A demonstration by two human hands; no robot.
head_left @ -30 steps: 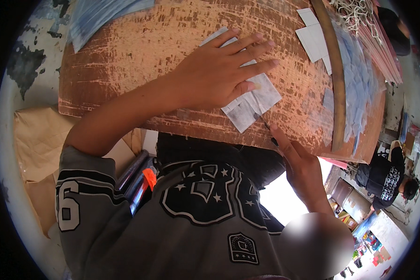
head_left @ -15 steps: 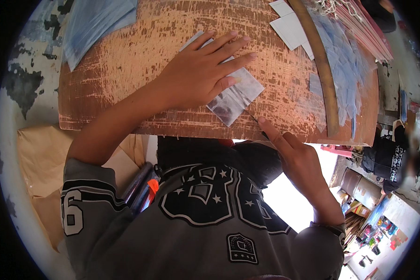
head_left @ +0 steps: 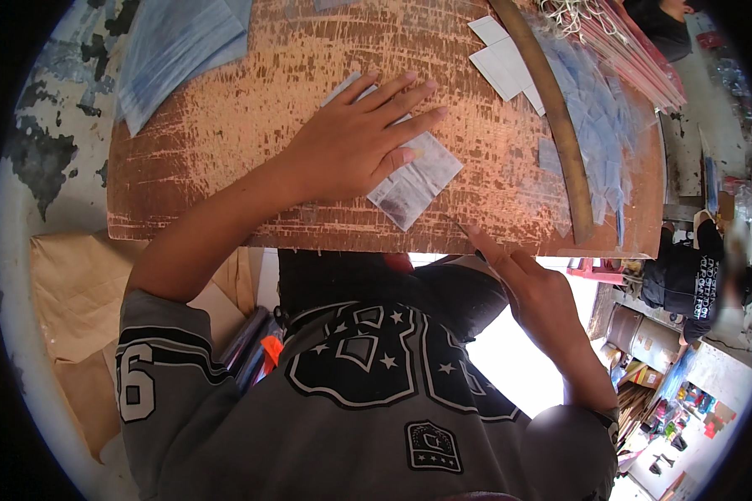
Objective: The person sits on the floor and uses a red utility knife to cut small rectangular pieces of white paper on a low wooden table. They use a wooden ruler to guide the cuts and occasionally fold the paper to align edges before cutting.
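The person's left hand (head_left: 347, 140) lay flat and open, fingers spread, palm down over a whitish translucent plastic sheet (head_left: 430, 163) on the worn wooden tabletop (head_left: 251, 125). It pressed on the sheet without curling around it. One part of the sheet showed beyond the fingertips at the upper left; the larger visible part lay to the right of the thumb and below it, one corner pointing toward the near edge of the table. The thumb tip rested on this part.

The right hand (head_left: 536, 292) was closed around a thin-bladed knife (head_left: 463, 230), the index finger stretched along it and the handle mostly hidden by the hand. The blade pointed up and left toward the sheet, its tip near the lower corner but apart from it, to the right. The hand itself was at the near edge of the tabletop, clear of the sheet.

Farther right, a brown wooden strip (head_left: 555, 113) lay between a few white rectangular pieces (head_left: 501, 71) and a heap of bluish plastic pieces (head_left: 595, 146). Larger bluish plastic sheets (head_left: 184, 58) were at the table's far left.
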